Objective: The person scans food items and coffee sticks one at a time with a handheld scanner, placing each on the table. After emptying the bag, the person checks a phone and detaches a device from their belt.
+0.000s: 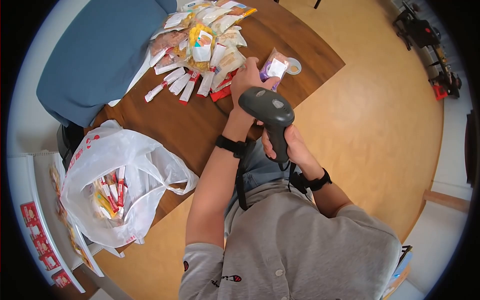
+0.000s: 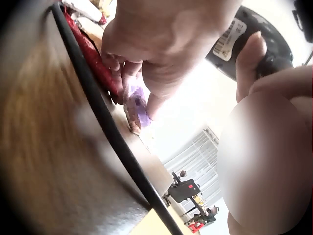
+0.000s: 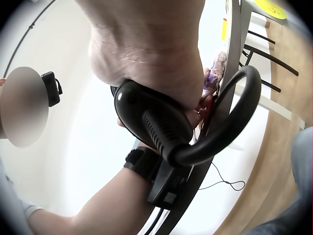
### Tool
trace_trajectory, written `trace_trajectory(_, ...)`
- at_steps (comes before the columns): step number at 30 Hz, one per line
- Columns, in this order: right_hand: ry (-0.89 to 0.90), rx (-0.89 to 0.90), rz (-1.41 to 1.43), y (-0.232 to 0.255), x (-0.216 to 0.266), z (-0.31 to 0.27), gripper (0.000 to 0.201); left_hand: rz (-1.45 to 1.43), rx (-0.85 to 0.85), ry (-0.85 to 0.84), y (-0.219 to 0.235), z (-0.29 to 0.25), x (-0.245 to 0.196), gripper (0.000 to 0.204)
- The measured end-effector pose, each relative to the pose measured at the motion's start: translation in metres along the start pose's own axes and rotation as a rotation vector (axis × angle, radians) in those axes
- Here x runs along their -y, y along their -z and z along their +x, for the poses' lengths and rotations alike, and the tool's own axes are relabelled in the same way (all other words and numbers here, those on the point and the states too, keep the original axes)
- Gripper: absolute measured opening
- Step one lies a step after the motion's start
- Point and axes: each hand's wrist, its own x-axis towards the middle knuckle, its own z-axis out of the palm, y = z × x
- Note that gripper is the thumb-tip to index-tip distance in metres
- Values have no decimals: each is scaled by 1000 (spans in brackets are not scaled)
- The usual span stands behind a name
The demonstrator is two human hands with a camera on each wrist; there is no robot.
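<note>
Nearby, heaped packets (image 1: 227, 62), tape roll (image 1: 293, 73), left fingers (image 1: 252, 62) pinching purple packet (image 1: 276, 66), right fingers (image 1: 268, 145) curled round scanner (image 1: 267, 106) in front

Room out on the right: bare table (image 1: 317, 57) runs past the tape roll (image 1: 289, 71) to the corner. At the packet (image 1: 274, 69) it's tight, the left hand (image 1: 246, 80) filling the near side, the scanner (image 1: 272, 112) shielding that wrist from above! The pile (image 1: 200, 42) bars the far side. Between pile and bag (image 1: 82, 197), a wooden lane, the chair (image 1: 100, 60) closing its left end. Below the scanner, cable (image 3: 247, 95) loops across.
</note>
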Motion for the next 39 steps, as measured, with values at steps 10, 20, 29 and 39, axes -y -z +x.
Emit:
trace_trajectory(10,35,8,-30,0,5,-4,80,-375,-99,37,55,-23,14,33)
trace_trajectory(20,-107,28,-72,-16,-4,13,74,-1427,-403,671,247,-174,79,34)
trace_trajectory(29,-123,187,-50,-46,-16,22,57,-2237,-245,577,238,-194,78,49)
trace_trajectory(39,-134,260,-61,-48,-12,25,53,-68,-601,10,215,-174,53,21)
